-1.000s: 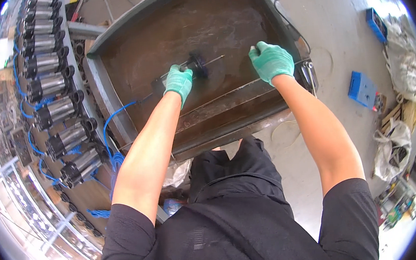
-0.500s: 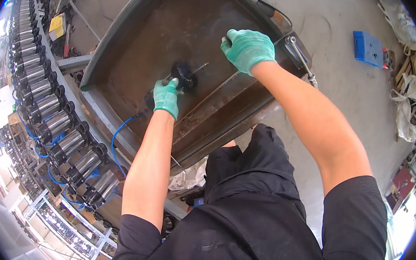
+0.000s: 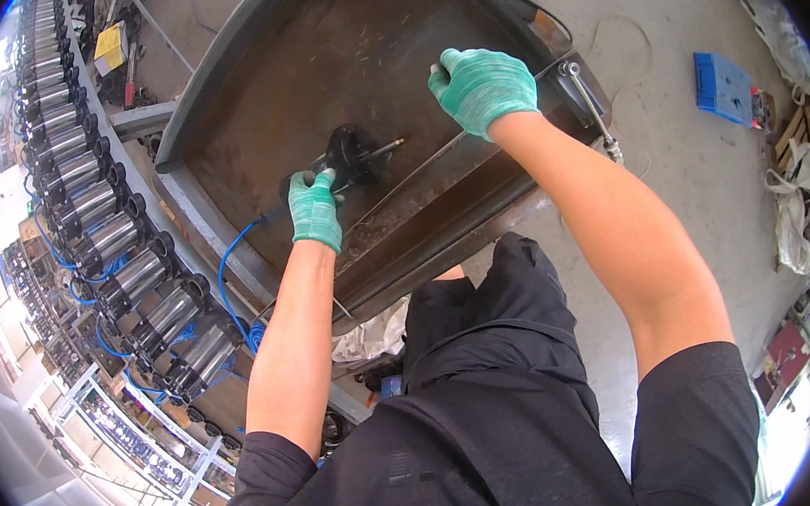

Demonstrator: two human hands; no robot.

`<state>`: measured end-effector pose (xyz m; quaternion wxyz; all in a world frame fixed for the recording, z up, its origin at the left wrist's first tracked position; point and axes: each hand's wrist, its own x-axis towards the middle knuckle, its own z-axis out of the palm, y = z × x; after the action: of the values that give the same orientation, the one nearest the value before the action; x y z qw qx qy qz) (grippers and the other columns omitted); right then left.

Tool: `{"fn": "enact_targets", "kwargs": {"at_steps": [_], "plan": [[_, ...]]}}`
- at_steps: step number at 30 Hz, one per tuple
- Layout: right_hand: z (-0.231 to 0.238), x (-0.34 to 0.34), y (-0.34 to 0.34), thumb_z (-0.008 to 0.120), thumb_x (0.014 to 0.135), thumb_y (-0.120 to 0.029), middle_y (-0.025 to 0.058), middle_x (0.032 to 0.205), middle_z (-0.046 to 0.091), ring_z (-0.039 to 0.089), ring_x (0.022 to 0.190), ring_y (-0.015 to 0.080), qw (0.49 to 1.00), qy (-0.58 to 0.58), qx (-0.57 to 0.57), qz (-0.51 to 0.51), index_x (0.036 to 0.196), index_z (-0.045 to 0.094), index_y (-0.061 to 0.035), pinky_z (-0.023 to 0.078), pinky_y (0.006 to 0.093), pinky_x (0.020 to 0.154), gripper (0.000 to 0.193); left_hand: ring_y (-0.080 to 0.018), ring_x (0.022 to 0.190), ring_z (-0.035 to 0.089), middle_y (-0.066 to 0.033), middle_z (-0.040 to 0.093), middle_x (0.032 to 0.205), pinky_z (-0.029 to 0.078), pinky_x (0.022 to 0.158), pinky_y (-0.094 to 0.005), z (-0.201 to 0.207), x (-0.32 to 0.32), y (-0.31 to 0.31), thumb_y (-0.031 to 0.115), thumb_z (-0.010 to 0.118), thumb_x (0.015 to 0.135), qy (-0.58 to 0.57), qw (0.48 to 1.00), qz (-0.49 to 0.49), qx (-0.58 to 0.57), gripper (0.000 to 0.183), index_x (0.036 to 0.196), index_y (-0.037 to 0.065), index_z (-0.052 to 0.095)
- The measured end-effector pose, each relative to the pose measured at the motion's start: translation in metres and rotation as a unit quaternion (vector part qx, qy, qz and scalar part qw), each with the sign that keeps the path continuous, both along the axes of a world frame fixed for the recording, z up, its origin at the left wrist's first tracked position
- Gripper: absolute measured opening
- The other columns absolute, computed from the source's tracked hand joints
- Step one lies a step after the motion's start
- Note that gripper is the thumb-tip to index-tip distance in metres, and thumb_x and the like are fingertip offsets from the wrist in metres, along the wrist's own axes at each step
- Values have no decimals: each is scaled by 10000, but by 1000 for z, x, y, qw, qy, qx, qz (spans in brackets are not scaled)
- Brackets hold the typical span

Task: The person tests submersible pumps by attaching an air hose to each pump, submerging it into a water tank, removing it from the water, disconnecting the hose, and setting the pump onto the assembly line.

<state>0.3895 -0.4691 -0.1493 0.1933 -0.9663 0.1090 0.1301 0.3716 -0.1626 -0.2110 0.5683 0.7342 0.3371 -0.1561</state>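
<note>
A person in a black T-shirt and shorts leans over a large rusty brown steel tray (image 3: 246, 122) w/ raised grey rims, seen from above. The left hand (image 3: 313, 208), in a green knit glove, is clenched around the near end of a black round motor-like part w/ a thin metal shaft (image 3: 354, 152), which lies on the tray floor near its middle, shaft pointing right. The right hand (image 3: 482, 87), also green-gloved, is curled over the tray's right rim; fingers bent, but whether they grip the thin metal rod (image 3: 416, 169) running along the tray bottom can't be told. A blue hose (image 3: 230, 260) loops beside the tray's left edge. At left, a row of shiny steel cylinders (image 3: 135, 279) w/ black caps lines a rack. A blue plastic case (image 3: 726, 87) sits on the concrete floor (image 3: 655, 14) at right, well apart.
</note>
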Motion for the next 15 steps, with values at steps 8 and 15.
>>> {"fn": "enact_targets", "kwargs": {"at_steps": [8,15], "plan": [[2,3,3,480,998,-366,143,941,738,709,891,354,1000,12,-5,-2,984,717,-116,564,476,801,345,-130,523,460,-11,513,763,441,470,-298,1,3,-2,86,719,889,1,999,-21,32,210,994,112,539],[6,2,2,466,1003,-373,134,969,736,705,899,350,1000,28,-8,-1,994,714,-124,557,475,808,352,-137,516,479,-36,555,830,434,480,-292,1,1,-4,95,717,897,-19,999,-16,36,209,994,95,533]]}}
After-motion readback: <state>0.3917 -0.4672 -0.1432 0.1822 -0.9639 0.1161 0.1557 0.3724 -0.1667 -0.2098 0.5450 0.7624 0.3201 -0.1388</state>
